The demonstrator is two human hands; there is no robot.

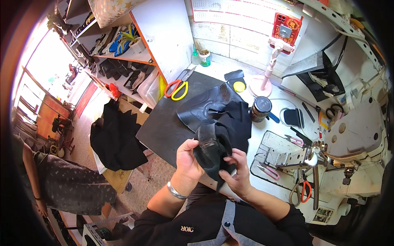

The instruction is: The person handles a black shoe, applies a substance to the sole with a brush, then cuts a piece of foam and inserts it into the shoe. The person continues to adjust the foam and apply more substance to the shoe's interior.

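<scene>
Black cloth piece (212, 137), soft, folded, with a rough patch on its upper face; held up over the near edge of the worktable, in front of a dark moulded leather piece (193, 108). Markings: pale lettering across the chest of the wearer's black garment (164, 229); printed rows on a red-edged wall sheet (230, 10); gold motifs on a red phone case (283, 30), clamped to a pink stand (269, 65). Left hand (188, 162): raised, silver bangle (176, 191) at the wrist, thumb pressed on the cloth's left edge, the other fingers largely hidden. Right hand (238, 172): facing it from the opposite side, fingers curled, thumb set apart from them, cloth between; cannot tell whether they pinch it. Both forearms come in from the lower edge, elbows out. Edges and room: dark mat (158, 127), its bare surface showing left of the leather, its corner jutting past the table; red-and-yellow-handled scissors (177, 87) on its far left part; a dark-lidded jar (261, 110) right of the leather; sewing machine (353, 131) bounding the right side, pink-handled snips (269, 171) between it and the right hand.
</scene>
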